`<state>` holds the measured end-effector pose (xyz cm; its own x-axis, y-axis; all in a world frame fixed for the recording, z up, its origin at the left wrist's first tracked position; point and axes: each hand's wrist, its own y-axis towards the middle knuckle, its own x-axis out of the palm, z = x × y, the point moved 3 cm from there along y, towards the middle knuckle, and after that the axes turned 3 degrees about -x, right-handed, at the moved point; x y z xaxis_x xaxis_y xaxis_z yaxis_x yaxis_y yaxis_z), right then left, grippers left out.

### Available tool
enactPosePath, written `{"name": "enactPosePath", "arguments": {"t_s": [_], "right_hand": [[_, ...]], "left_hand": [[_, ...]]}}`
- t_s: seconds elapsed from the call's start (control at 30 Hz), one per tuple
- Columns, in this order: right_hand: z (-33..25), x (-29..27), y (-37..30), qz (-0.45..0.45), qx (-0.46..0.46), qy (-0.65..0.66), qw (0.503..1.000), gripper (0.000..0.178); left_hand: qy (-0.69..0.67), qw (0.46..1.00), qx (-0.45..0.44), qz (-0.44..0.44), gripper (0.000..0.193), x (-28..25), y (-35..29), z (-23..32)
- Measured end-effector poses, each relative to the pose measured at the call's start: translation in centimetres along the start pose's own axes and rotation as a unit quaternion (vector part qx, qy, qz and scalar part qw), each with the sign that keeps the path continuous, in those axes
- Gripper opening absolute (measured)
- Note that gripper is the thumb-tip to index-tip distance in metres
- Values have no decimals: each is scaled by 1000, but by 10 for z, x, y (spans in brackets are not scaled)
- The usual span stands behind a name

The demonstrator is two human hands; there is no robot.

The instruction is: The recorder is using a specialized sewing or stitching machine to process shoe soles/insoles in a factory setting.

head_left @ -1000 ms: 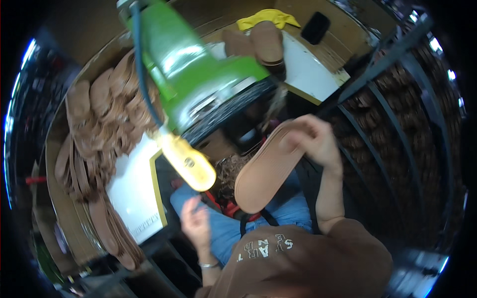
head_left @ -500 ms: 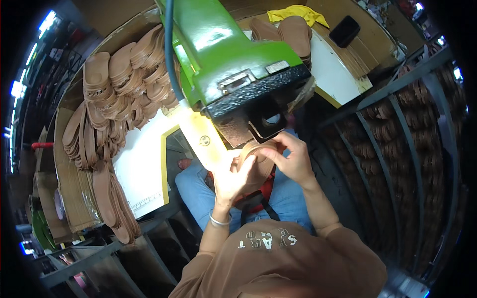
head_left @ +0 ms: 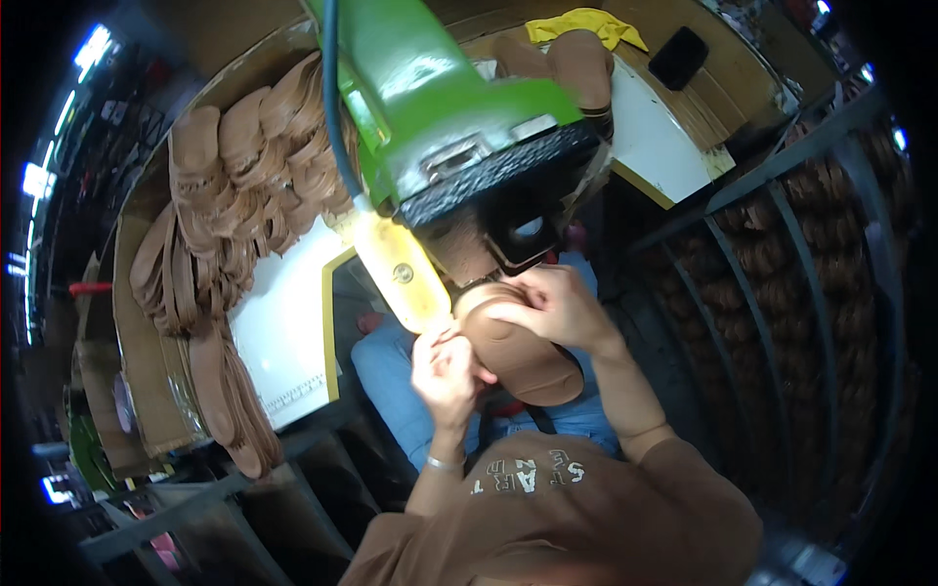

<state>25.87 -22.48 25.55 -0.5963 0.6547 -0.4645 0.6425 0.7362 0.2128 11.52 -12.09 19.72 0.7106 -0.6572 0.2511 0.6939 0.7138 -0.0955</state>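
Observation:
A brown sandal sole (head_left: 532, 366) slants below the head of a green machine (head_left: 459, 107), over my lap. My right hand (head_left: 567, 308) grips its upper edge, thumb across the top face and fingers bent round behind. Along the sole's left edge, my left hand (head_left: 449, 376) has its fingers curled in, their tips just under the end of a bright yellow lamp bar (head_left: 403, 273). Whether anything sits in those fingertips is hidden. The machine's dark lower part (head_left: 518, 230) stands just above my right fingers.
Piled brown soles (head_left: 234, 176) fill the left of the white table (head_left: 278, 322), with cardboard around. More soles (head_left: 581, 68), a yellow cloth (head_left: 586, 27) and a black phone (head_left: 678, 59) lie beyond the machine. A metal rack (head_left: 782, 293) holding soles stands at right.
The sole has turned and come lower, showing more of its face. My left hand has moved down and away from its top, fingers now curled. My right hand keeps its grip.

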Motion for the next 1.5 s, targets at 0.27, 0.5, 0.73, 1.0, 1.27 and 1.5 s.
{"name": "enactPosePath", "arguments": {"t_s": [0.27,0.5,0.73,1.0,1.27,1.5], "right_hand": [[18,-145,-63,444,69,236,862,21],[70,-48,49,268,40,745,610,38],[87,-28,144,320,110,841,423,39],[83,70,6,-37,211,586,781,31],[117,65,-143,-34,330,454,827,55],[91,80,-167,57,311,510,800,52]], "left_hand": [[738,484,190,430,52,-276,9,105],[749,457,-90,472,66,-332,25,82],[656,622,63,423,62,-368,30,108],[546,803,214,104,61,-191,-29,166],[-183,968,-18,-171,84,-21,25,10],[69,971,-83,-215,29,57,33,-4]]}}
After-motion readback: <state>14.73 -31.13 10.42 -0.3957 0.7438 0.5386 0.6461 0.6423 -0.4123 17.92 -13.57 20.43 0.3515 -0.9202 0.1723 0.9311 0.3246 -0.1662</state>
